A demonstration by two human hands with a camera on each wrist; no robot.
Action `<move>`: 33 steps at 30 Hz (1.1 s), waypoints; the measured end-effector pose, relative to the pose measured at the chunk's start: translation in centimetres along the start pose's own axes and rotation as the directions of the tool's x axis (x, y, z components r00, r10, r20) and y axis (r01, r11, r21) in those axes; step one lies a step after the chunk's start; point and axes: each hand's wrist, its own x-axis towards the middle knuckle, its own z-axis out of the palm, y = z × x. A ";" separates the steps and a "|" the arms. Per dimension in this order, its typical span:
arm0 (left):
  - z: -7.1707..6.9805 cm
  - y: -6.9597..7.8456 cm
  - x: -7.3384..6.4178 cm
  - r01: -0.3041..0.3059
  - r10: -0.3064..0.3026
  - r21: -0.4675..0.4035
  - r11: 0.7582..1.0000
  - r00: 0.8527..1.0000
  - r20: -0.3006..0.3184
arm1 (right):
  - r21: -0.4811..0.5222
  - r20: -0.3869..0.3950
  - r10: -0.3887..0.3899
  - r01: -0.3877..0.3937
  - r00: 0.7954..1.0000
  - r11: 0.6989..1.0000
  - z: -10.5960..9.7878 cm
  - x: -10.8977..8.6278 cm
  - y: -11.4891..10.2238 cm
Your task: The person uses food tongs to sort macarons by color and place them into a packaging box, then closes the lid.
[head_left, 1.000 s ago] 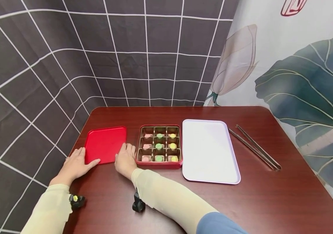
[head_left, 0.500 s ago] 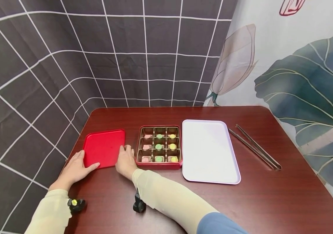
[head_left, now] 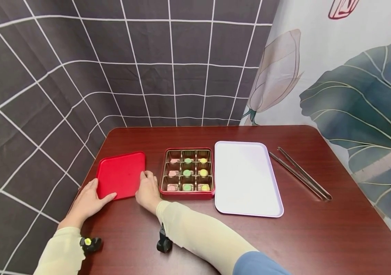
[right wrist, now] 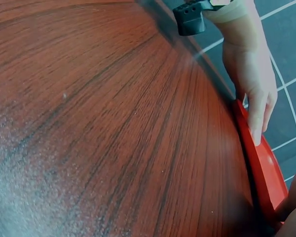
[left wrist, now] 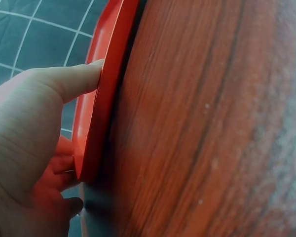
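A square red box lid (head_left: pixel 121 175) with a low rim lies at the table's left side. My left hand (head_left: pixel 87 202) holds its near left corner, thumb on the front rim and fingers along the left side. In the left wrist view the thumb presses the rim of the lid (left wrist: pixel 94 116), with the other fingers partly behind it. My right hand (head_left: pixel 147 191) grips the lid's right edge near the front corner, fingers bent; its thumb is hidden in the head view. Just right of that hand stands a red box (head_left: pixel 186 195) with a gold divided insert holding pink, green and yellow sweets.
A white tray (head_left: pixel 248 179) lies right of the box, close against it. Farther right are long metal tongs (head_left: pixel 300 173). The dark red wooden table (head_left: pixel 302 233) meets a grid-patterned curtain (head_left: pixel 154 76) behind and on the left.
The lid has shifted slightly left and toward me, turning a little, with both hands on it. The box, tray and tongs stay where they were.
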 end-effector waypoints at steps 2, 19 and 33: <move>0.0 -0.1 0.0 -0.006 0.005 -0.004 1.000 1.000 -0.024 | 0.057 0.005 0.008 -0.009 1.000 0.998 -0.1 0.0 0.0; -1.9 1.4 -0.2 -0.029 0.021 -0.060 0.998 0.990 -0.137 | 0.316 -0.118 -0.039 0.075 0.992 0.946 -1.9 -0.5 -0.1; -4.3 6.0 0.4 -0.108 0.083 -0.100 0.989 0.971 -0.225 | 0.476 -0.106 -0.051 0.096 0.993 0.874 -8.1 -0.5 1.7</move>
